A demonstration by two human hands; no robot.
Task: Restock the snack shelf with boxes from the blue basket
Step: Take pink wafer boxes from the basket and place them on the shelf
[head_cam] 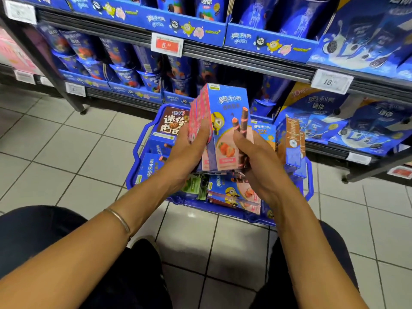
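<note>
A stack of several blue-and-pink strawberry snack boxes (225, 121) stands upright above the blue basket (136, 159), held between both hands. My left hand (189, 150) grips the stack's left side, fingers curled over the pink edges. My right hand (252, 159) grips the right side and lower front corner. More boxes lie in the basket: a brown chocolate box (171, 121), blue boxes at the left (151, 168), strawberry boxes at the bottom (236, 192) and upright boxes at the right (292, 143).
The basket sits on a white tiled floor (78, 152) in front of the snack shelf (223, 54), which is full of blue cookie packs. Price tags (167, 44) hang on the shelf rails. My knees in dark trousers (44, 237) frame the bottom.
</note>
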